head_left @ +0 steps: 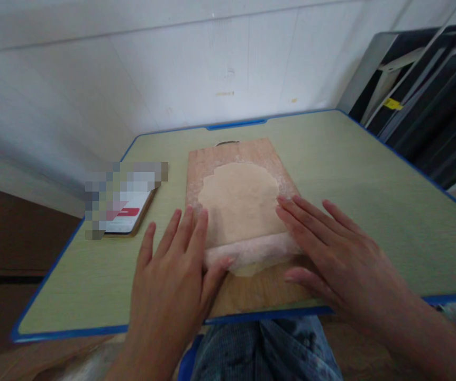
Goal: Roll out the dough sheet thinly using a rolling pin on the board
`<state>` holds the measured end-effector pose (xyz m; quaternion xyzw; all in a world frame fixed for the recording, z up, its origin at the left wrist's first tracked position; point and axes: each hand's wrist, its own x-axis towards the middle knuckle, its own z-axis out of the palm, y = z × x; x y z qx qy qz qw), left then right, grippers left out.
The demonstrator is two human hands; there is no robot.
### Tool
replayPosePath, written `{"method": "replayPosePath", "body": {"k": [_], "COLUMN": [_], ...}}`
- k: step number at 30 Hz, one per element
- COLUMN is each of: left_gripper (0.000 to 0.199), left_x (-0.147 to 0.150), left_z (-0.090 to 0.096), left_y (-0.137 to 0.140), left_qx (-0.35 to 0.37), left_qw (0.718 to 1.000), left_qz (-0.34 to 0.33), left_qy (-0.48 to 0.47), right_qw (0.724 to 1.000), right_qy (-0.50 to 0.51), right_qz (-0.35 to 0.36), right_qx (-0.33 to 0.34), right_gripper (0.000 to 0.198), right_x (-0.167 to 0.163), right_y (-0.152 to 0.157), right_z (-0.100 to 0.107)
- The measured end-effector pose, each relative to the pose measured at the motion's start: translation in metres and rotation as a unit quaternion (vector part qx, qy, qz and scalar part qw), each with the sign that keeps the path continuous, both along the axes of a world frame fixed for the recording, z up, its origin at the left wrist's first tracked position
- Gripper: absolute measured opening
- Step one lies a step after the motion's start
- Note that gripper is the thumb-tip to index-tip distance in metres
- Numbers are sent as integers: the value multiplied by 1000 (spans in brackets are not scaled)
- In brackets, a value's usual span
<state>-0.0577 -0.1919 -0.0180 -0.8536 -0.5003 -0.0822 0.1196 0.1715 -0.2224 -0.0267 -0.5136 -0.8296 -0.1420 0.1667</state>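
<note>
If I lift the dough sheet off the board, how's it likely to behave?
Likely floppy: the dough sheet lies thin and flat. Might stretch or tear if lifted by one edge, given that thinness. Probably not too sticky, with pale powder dusting the board around it.

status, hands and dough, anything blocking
Left hand, right hand at opposite ends of floury white cylindrical rolling pin. Thin cream dough sheet partly beneath, on rectangular brown wooden board. No obstruction seen.
</note>
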Motion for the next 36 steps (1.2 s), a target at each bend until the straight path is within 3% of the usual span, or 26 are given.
{"method": "replayPosePath", "body": {"k": [5, 9, 15, 20, 23, 30, 33, 36], "left_gripper": [65, 64, 57, 70, 65, 50, 49, 52], "left_x": [11, 10, -1, -11, -8, 13, 16, 6], "left_z": [9, 9, -3, -19, -19, 4, 3, -6], "left_y": [11, 9, -15, -44, -35, 20, 18, -3], "left_qx": [-47, -44, -13, 15, 16, 0, 0, 31], "left_qw": [998, 999, 1000, 1000, 1000, 998, 997, 997], "left_qz": [49, 29, 2, 5, 8, 47, 61, 58], "left_qy": [-9, -6, 5, 10, -10, -39, -39, -30], "right_qw": [998, 996, 994, 995, 997, 995, 995, 996], "right_qy": [22, 36, 88, 95, 69, 25, 26, 16], "right_qz": [18, 28, -10, -14, -30, -99, -99, -78], "right_qx": [-55, -79, -58, -20, -1, -4, 3, 28], "right_gripper": [54, 49, 47, 42, 47, 63, 64, 61], "right_x": [1, 1, -2, -2, -5, -15, -19, -20], "right_y": [32, 42, 10, -23, -20, 17, 13, -4], "right_z": [8, 10, 7, 3, 0, -2, -3, -5]}}
